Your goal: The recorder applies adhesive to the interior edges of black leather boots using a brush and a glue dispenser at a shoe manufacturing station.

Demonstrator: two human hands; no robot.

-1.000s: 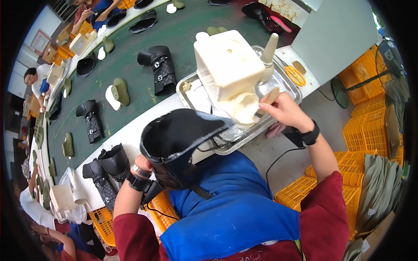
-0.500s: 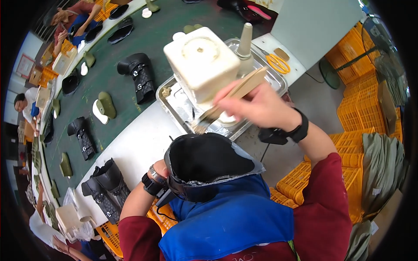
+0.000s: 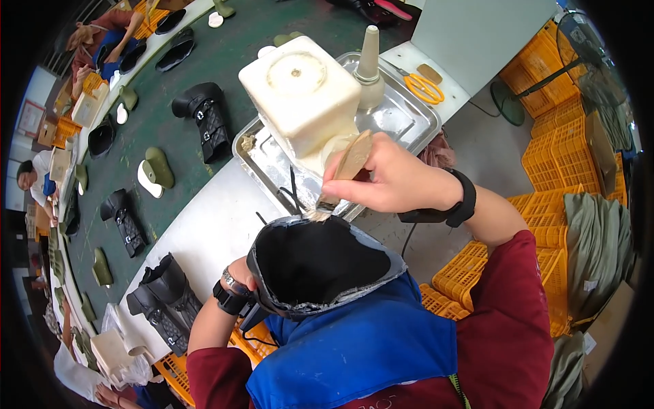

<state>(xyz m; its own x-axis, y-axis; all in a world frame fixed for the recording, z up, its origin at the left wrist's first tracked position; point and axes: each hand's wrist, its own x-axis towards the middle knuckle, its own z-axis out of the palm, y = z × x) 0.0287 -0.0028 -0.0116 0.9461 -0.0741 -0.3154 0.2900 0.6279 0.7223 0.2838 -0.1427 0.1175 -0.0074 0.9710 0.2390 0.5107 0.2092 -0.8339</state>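
My left hand (image 3: 241, 273) grips the side of a black boot upper (image 3: 317, 262); the fingers behind it are partly hidden. The upper's open bottom faces up, with a greyish, rough edge all round. In my right hand (image 3: 395, 178) is a brush (image 3: 355, 155) with a flat wooden handle, pinched between thumb and fingers. Its pale bristles rest on the far edge of the upper. Just beyond stands a cream-white plastic container (image 3: 300, 82) in a shallow metal tray (image 3: 412, 121).
A grey cone-topped bottle (image 3: 369, 61) stands in the tray; orange-handled scissors (image 3: 422, 88) lie beyond it. The green conveyor (image 3: 184, 136) carries black boots (image 3: 208, 126) and green lasts (image 3: 159, 167). Two boots (image 3: 163, 293) sit at left. Orange crates (image 3: 470, 273) fill the right; other people work far left.
My right hand has come down and left, bringing the bristles onto the far edge of the boot upper. The upper has shifted slightly left and tilted.
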